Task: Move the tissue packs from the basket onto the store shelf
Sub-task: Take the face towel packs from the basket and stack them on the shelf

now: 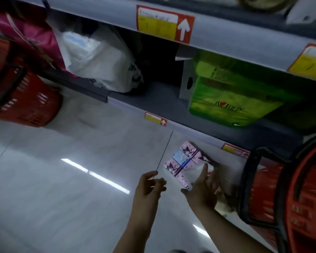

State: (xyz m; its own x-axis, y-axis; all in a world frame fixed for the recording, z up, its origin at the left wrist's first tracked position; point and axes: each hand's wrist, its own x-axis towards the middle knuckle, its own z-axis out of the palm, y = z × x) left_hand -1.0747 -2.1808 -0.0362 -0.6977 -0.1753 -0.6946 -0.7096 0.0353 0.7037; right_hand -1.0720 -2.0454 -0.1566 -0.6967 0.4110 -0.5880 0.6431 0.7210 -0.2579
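Pack [184, 159] of tissues, pink with cartoon prints and a pale blue panel, is held in the air by a person's right hand [202, 192], low in front of a store shelf [153, 99] and above a glossy grey floor [62, 179]. The thumb lies under the near corner of the pack and the forefinger reaches up across its clear wrapper, so the hand grips it from below; the other fingers are spread behind it. The pack is tilted, with one corner pointing towards the shelf edge, and it touches neither shelf nor floor.

Just to the right stands a red basket [303, 198] with a black handle, close beside the right wrist. Blurred pale shapes between that hand and the basket cannot be made out.

The left hand [148, 187] hangs just left of the pack, apart from it, fingers loosely curled with nothing visible in its grasp.

On the shelf deck above sit a green package [232, 95] to the right and a crumpled white bag [102, 63] to the left, well apart, with bare dark deck between them. A pink bag [26, 33] lies beside the white one at far left. A red and yellow label [164, 24] with a white arrow is fixed to the rail of the shelf overhead; smaller labels of the same kind run along the lower rail. A second basket [26, 103], also red, sits on the floor at far left.
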